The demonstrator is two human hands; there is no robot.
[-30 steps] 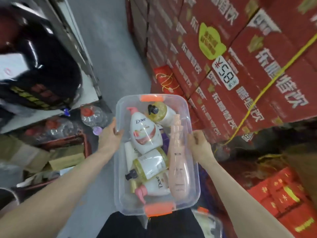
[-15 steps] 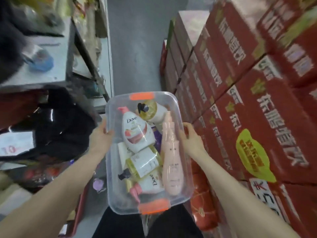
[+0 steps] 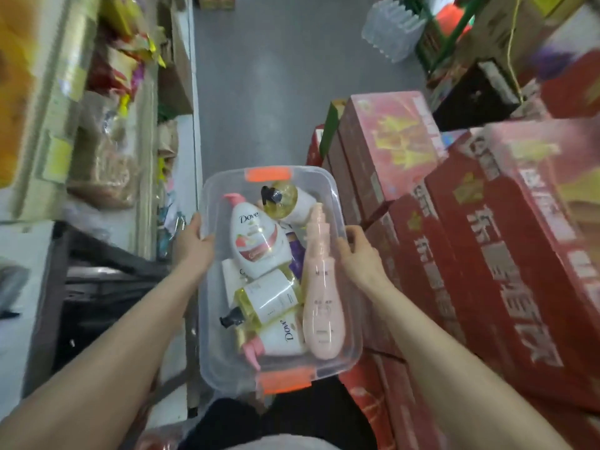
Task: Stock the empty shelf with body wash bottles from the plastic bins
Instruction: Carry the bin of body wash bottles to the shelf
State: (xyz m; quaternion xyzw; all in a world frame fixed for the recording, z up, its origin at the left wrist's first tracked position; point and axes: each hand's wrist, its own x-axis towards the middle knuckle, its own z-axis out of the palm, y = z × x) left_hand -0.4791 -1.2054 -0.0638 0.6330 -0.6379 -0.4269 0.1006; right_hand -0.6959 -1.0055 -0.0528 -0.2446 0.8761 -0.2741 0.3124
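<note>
Clear plastic bin (image 3: 214, 358) of jumbled body wash bottles (image 3: 256, 241), left hand (image 3: 194, 245) and right hand (image 3: 360, 254) curled round its long side rims, held above grey floor (image 3: 276, 92), stacked red cartons (image 3: 487, 254) just beside on the right, shelves (image 3: 107, 141) crowded with packets on the left, narrow aisle between.

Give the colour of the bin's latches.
The latches on the bin are orange; head view.

2 bare forearms (image 3: 130, 336), black trousers (image 3: 292, 420) and a grey shirt hem (image 3: 276, 445).
</note>
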